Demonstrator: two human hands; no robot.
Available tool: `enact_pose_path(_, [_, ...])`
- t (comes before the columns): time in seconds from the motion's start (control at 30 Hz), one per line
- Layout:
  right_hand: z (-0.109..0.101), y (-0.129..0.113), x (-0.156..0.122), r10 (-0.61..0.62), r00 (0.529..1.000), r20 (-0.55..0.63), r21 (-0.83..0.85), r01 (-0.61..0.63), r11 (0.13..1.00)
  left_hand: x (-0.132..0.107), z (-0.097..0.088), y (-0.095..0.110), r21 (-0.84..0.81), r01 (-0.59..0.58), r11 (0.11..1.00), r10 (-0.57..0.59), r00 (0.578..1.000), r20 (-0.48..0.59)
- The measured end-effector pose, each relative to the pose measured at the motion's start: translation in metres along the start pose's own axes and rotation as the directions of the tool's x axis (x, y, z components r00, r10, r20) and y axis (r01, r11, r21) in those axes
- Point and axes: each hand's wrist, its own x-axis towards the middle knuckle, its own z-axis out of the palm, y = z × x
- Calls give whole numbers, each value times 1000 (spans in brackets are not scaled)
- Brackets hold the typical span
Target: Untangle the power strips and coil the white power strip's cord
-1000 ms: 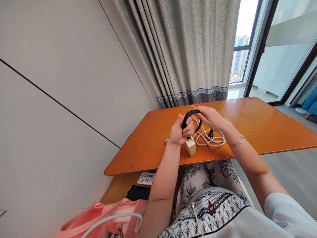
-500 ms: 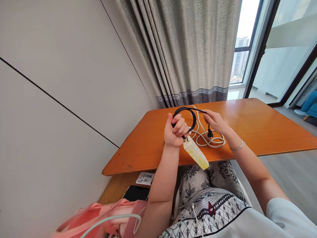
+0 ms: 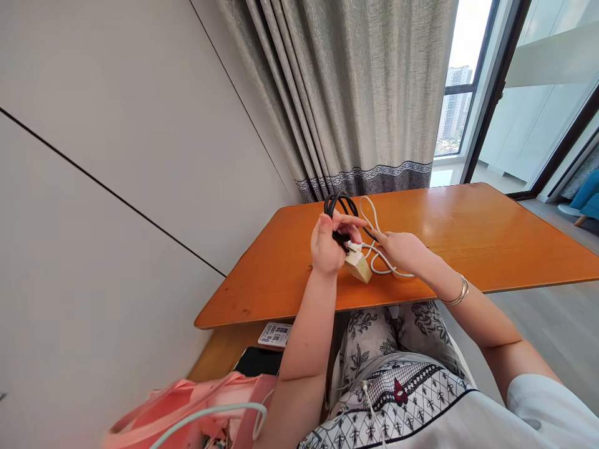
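My left hand (image 3: 329,246) is closed around a looped black power cable (image 3: 340,201), held up above the table's near side. The loops stand up over its fingers. Just below it is an off-white block (image 3: 359,268) that looks like a power strip, seen mostly end-on. The black cable meets the block near my left palm. My right hand (image 3: 400,248) is close beside, fingertips pinched on a length of the same cable near the left fingers. A white cable (image 3: 390,269) lies in loose curves on the table, partly hidden by my right hand.
The orange-brown wooden table (image 3: 468,243) reaches right, with its near edge at my lap. Below left are a phone-like black slab (image 3: 257,362), a white printed box (image 3: 275,334) and a pink bag (image 3: 187,405). A curtain (image 3: 374,93) hangs behind.
My right hand has drawn in toward the left, and the black cable now forms more loops over my left hand. The off-white block has turned end-on. The black plug is out of sight.
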Motion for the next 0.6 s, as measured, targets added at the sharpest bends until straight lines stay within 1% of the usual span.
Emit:
enact_pose_path(0.07, [-13,-9,-11,-81,996,-22,-98,79,992,1,-4,-6,36,25,999,-26,1000,17])
enact_pose_path(0.13, [-26,-15,-21,-204,974,-94,-160,188,969,0,-7,-12,75,61,995,-65,996,61])
enact_pose_path(0.17, [-32,-17,-24,-272,952,-143,-181,246,952,-1,-7,-14,98,76,992,-85,993,85])
enact_pose_path(0.23, [-46,-20,-29,-384,891,-243,-195,343,919,-4,-7,-15,137,91,986,-107,988,115])
enact_pose_path(0.3, [-60,-21,-30,-430,841,-328,-174,394,903,-8,-4,-15,164,92,982,-115,984,139])
enact_pose_path(0.37, [-74,-19,-27,-428,813,-394,-148,404,903,-12,-1,-13,200,106,974,-145,970,196])
enact_pose_path(0.43, [-88,-16,-22,-430,787,-443,-156,405,901,-16,3,-11,253,150,956,-221,934,279])
enact_pose_path(0.53, [-103,-4,-11,-482,740,-470,-198,443,874,-18,8,-7,313,260,914,-374,840,393])
enact_pose_path(0.6, [-105,6,-2,-495,711,-499,-185,471,863,-18,10,-5,302,341,890,-448,773,448])
